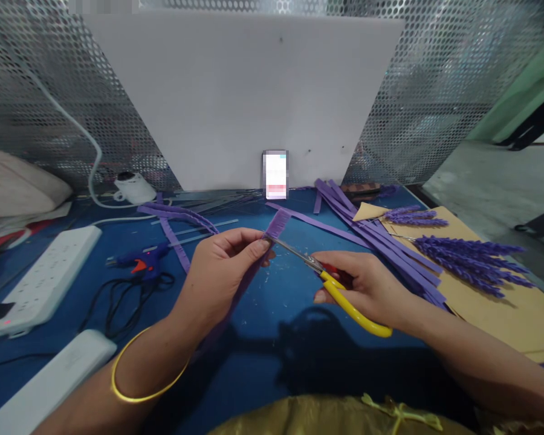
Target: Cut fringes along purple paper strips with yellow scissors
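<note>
Between the thumb and fingers of my left hand is a purple strip, its far end cut into a fringe. The rest of the strip trails down behind the left hand and wrist. My right hand is closed around the yellow handles of a pair of scissors. The scissor blades point left and meet the strip right beside my left thumb; whether they are fully closed on it I cannot make out. Small pale scraps lie on the blue table underneath.
Purple strips lie in a bundle at right, beside purple lavender-like stems on tan paper. At left are a blue glue gun with a black cord and a white power strip. A phone leans on the white board.
</note>
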The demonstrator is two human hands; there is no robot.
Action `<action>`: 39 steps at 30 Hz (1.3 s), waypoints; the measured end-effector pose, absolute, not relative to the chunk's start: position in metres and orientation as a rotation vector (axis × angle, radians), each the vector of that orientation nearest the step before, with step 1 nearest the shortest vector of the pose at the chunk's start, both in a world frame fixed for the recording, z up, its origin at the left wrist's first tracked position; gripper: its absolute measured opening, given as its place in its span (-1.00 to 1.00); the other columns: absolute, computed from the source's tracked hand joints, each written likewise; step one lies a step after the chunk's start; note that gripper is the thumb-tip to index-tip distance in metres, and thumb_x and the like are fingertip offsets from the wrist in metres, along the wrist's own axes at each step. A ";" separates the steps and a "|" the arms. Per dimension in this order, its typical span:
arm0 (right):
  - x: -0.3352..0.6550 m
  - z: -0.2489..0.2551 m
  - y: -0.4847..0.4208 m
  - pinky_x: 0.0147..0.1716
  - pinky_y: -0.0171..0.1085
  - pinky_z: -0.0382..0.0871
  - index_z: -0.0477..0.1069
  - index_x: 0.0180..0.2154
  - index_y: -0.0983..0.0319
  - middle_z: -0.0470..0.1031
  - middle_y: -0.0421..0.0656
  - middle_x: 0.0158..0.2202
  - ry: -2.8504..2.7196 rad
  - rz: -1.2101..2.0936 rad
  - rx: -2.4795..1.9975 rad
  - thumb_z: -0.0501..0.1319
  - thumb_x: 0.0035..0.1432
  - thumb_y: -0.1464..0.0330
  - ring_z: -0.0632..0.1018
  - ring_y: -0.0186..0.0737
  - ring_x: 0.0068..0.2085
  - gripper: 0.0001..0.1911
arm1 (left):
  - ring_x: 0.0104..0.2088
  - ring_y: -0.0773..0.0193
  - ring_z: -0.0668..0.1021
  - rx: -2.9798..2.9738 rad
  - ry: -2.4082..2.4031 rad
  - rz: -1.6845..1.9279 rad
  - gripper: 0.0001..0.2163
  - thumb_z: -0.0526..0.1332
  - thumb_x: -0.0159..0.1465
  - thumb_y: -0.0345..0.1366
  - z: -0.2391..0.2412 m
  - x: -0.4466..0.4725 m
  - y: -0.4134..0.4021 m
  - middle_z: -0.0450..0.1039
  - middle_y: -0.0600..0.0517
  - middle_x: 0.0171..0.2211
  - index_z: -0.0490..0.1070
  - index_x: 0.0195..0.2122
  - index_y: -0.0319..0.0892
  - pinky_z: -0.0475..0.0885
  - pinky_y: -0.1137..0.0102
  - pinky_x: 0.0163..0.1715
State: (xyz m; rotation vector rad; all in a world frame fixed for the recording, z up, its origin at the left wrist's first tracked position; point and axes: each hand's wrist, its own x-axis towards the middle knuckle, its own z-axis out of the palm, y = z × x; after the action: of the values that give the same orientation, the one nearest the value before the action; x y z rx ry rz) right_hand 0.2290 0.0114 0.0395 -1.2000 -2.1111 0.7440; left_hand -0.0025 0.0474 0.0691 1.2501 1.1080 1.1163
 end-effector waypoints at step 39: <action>0.228 0.029 0.017 -0.49 -0.36 0.07 0.41 -0.33 0.23 0.14 -0.32 -0.49 -2.014 1.037 -1.303 0.31 0.18 0.12 0.16 -0.35 -0.46 -0.70 | -0.55 0.42 0.51 0.987 1.094 0.989 -0.82 0.48 0.02 -0.25 0.049 -0.002 0.058 0.57 0.05 -0.53 0.59 -0.42 -0.22 0.41 0.54 -0.47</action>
State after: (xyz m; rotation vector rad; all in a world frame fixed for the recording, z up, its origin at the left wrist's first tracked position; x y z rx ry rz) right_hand 0.2276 0.0166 0.0292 -1.3026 -2.0141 1.0367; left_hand -0.0019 0.0580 0.0486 0.9867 1.0935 0.9886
